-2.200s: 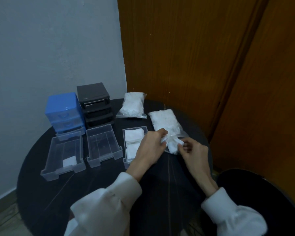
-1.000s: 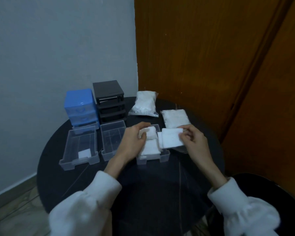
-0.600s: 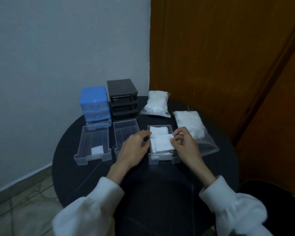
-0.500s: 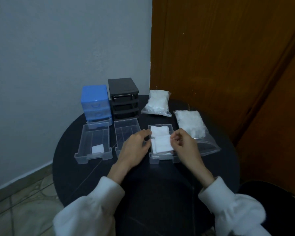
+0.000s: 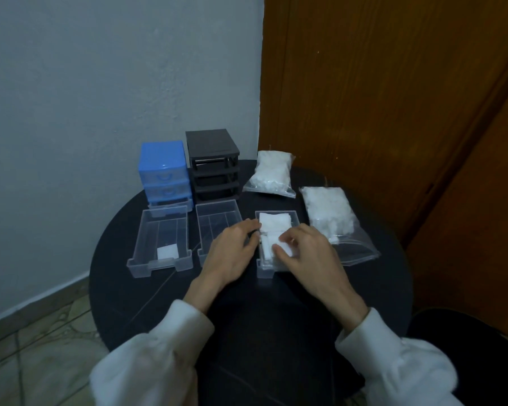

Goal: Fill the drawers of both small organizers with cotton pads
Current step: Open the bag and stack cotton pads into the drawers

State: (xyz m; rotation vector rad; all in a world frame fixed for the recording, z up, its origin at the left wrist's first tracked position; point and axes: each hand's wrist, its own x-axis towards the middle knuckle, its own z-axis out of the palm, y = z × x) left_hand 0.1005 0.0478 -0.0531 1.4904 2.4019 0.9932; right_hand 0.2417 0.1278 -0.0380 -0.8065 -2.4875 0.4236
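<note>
Right hand (image 5: 308, 253) fingers flat on soft square cotton pads (image 5: 276, 227), clear plastic drawer (image 5: 264, 269)

Round black table (image 5: 247, 332): three clear drawers out in a row. Right drawer (image 5: 264, 266) holds stacked cotton pads (image 5: 275, 225); right hand (image 5: 308, 260) presses fingers flat on the near pad, left hand (image 5: 232, 253) rests at the drawer's left wall. Left drawer (image 5: 159, 263) has one pad, middle drawer (image 5: 217, 212) none. Blue organizer (image 5: 163, 171), black organizer (image 5: 213, 162) far; two pad bags (image 5: 272, 172) right.
</note>
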